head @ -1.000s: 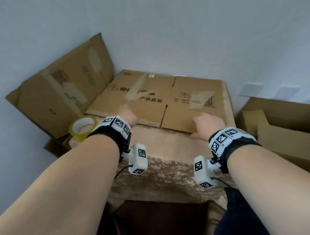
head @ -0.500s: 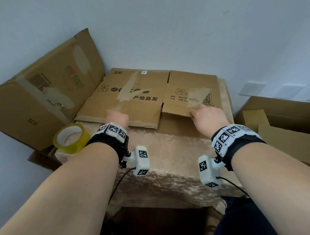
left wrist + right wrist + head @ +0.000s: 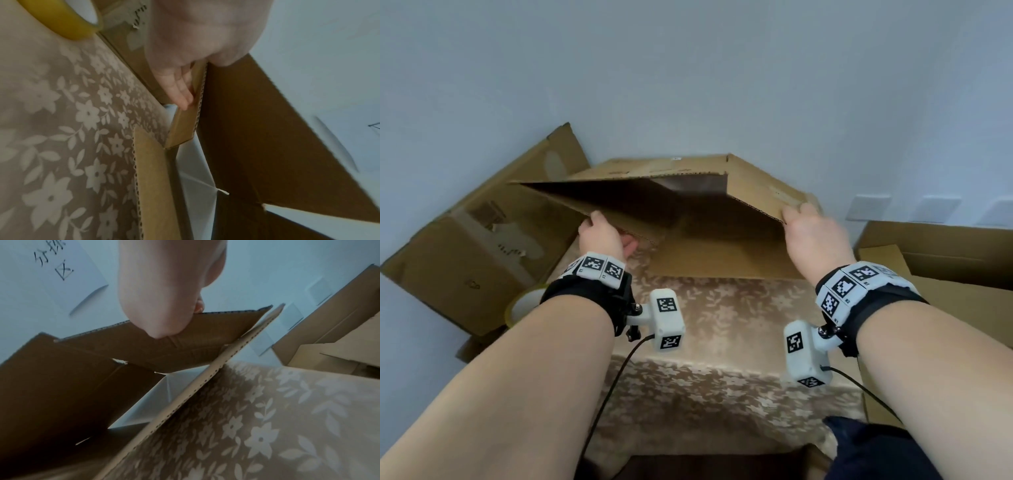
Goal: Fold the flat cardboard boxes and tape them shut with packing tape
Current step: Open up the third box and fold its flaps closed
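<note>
A flat cardboard box (image 3: pixel 681 205) is held raised above the floral tablecloth (image 3: pixel 722 325), its near edges lifted and its far edge low toward 12 o'clock, so that the dark inner faces are seen opening apart. The near flap at about 10 o'clock is pinched by the left hand (image 3: pixel 604 236); in the left wrist view the fingers (image 3: pixel 180 91) are seen lying along the flap's corrugated edge with the thumb on the opposite face. The right corner of the box, at about 2 o'clock, is gripped by the right hand (image 3: pixel 811 236); in the right wrist view the thumb is pressed against the flap's inner face while the fingers are curled over its top edge. A lower panel of the same box is seen resting on the tablecloth beneath the raised part. A roll of yellowish packing tape (image 3: pixel 522 306) is seen at 9 o'clock, partly hidden behind the left wrist, at the table's left edge. Just beyond it, at 10 o'clock, a taped brown carton (image 3: pixel 479 240) is leaned against the wall. At 3 o'clock, an open carton (image 3: pixel 945 260) is seen beside the table.
</note>
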`<state>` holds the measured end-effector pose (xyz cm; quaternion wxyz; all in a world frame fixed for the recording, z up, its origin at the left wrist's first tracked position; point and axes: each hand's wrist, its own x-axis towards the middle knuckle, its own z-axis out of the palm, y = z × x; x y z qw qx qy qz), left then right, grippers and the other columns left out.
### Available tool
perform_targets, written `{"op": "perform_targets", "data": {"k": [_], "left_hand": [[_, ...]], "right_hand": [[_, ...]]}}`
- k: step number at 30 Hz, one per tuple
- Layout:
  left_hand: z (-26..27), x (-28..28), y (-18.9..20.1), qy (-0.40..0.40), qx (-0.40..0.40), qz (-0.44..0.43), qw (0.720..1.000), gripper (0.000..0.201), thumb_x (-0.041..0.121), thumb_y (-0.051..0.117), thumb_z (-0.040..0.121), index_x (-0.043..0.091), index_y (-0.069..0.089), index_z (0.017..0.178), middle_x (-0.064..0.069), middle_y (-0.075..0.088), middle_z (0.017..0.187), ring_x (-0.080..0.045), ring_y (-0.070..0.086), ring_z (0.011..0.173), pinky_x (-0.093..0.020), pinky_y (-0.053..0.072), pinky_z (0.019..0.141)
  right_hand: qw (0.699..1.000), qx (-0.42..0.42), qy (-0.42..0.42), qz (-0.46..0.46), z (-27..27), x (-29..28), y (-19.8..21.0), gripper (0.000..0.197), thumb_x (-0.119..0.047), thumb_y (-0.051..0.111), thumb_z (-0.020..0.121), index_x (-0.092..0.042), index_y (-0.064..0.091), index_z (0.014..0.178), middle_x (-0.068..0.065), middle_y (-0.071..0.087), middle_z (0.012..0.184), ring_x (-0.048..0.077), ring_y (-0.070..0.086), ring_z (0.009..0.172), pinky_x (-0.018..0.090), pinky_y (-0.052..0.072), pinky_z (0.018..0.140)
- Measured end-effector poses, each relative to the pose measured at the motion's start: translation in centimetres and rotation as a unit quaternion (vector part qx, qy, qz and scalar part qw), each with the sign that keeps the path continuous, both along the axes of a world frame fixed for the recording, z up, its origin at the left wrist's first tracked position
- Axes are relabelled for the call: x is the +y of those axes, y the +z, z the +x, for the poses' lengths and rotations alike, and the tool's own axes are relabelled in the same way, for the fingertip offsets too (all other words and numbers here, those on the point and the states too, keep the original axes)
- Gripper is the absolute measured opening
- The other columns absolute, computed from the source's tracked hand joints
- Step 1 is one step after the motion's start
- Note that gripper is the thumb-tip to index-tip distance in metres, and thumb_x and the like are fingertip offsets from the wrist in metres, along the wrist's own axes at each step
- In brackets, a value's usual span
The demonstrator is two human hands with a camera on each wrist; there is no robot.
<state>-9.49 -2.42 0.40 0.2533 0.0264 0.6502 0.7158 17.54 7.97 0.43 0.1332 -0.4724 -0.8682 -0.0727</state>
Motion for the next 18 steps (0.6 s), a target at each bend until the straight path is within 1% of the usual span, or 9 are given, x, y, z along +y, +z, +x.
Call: {"op": "perform_targets", "data": {"k": [2,3,5,7,10,12,13,15,18], "left_hand": [[0.4,-0.3,0.8,-0.045,0.074,-0.043,0.995,0.053,0.015,0.049,0.090,0.024,0.036,0.141,-0.011,0.064,0.109,-0.028,0.069,0.081,-0.043,0.059,0.072],[0.6,-0.6,1.2,-0.063,0.138,-0.082,0.985,0.058,0.009,0.050,0.085,0.025,0.038,0.139,-0.011,0.065,0.108,-0.030,0.069,0.083,-0.046,0.058,0.076],[1.1,-1.4,2.2,-0.082,0.240,-0.159,0.954,0.062,0.003,0.046,0.078,0.021,0.042,0.137,-0.011,0.064,0.114,-0.035,0.066,0.093,-0.046,0.055,0.084],[1.8,-2.6,4.3,-0.093,0.309,-0.216,0.921,0.061,0.000,0.043,0.080,0.016,0.043,0.139,-0.012,0.062,0.119,-0.035,0.063,0.099,-0.044,0.054,0.086],[3.1,-5.0,7.8,-0.089,0.366,-0.209,0.902,0.056,-0.005,0.039,0.085,0.014,0.045,0.138,-0.013,0.056,0.129,-0.035,0.058,0.109,-0.044,0.053,0.090],[3.4,-6.2,9.9,-0.082,0.412,-0.219,0.881,0.055,-0.004,0.040,0.087,0.012,0.044,0.140,-0.013,0.053,0.134,-0.033,0.055,0.115,-0.040,0.050,0.093],[3.5,-6.6,10.9,-0.087,0.434,-0.231,0.866,0.053,-0.003,0.041,0.087,0.011,0.046,0.138,-0.013,0.054,0.133,-0.033,0.055,0.115,-0.037,0.049,0.093],[3.7,-7.3,12.6,-0.106,0.477,-0.256,0.834,0.043,-0.002,0.044,0.087,0.009,0.054,0.128,-0.015,0.060,0.123,-0.034,0.057,0.109,-0.034,0.047,0.084],[4.5,-8.4,14.8,-0.121,0.502,-0.278,0.810,0.038,-0.003,0.046,0.085,0.011,0.058,0.119,-0.014,0.064,0.110,-0.034,0.060,0.100,-0.036,0.047,0.078]], "right_hand": [[0.999,0.046,-0.017,0.014,1.2,-0.4,1.0,0.021,-0.007,0.040,0.097,-0.006,0.055,0.112,0.017,0.055,0.099,0.037,0.058,0.086,0.036,0.038,0.059],[0.997,0.070,-0.024,0.018,1.7,-0.8,1.5,0.021,-0.009,0.040,0.099,-0.006,0.056,0.112,0.017,0.057,0.097,0.037,0.058,0.084,0.036,0.038,0.060],[0.993,0.113,-0.036,0.025,2.7,-2.1,2.7,0.025,-0.014,0.037,0.101,-0.006,0.058,0.112,0.019,0.059,0.097,0.039,0.060,0.082,0.037,0.039,0.062],[0.987,0.150,-0.055,0.021,3.6,-3.4,4.2,0.029,-0.018,0.036,0.102,-0.004,0.060,0.112,0.019,0.062,0.098,0.038,0.061,0.084,0.037,0.041,0.065],[0.974,0.209,-0.086,-0.012,5.1,-4.9,7.0,0.032,-0.021,0.036,0.103,-0.001,0.061,0.106,0.018,0.063,0.096,0.033,0.057,0.083,0.031,0.036,0.066],[0.967,0.231,-0.098,-0.033,5.8,-5.5,8.8,0.032,-0.020,0.035,0.103,0.001,0.060,0.105,0.021,0.063,0.099,0.035,0.057,0.087,0.031,0.035,0.069],[0.966,0.235,-0.104,-0.037,6.1,-5.7,9.6,0.033,-0.020,0.035,0.103,0.002,0.060,0.106,0.022,0.062,0.101,0.036,0.058,0.091,0.032,0.036,0.070],[0.962,0.244,-0.114,-0.034,6.4,-6.1,11.1,0.035,-0.021,0.035,0.103,0.003,0.059,0.109,0.023,0.062,0.105,0.038,0.059,0.098,0.034,0.040,0.074],[0.956,0.264,-0.124,-0.033,6.6,-7.1,13.0,0.037,-0.023,0.036,0.103,0.005,0.059,0.114,0.024,0.062,0.114,0.040,0.057,0.105,0.040,0.045,0.085]]}}
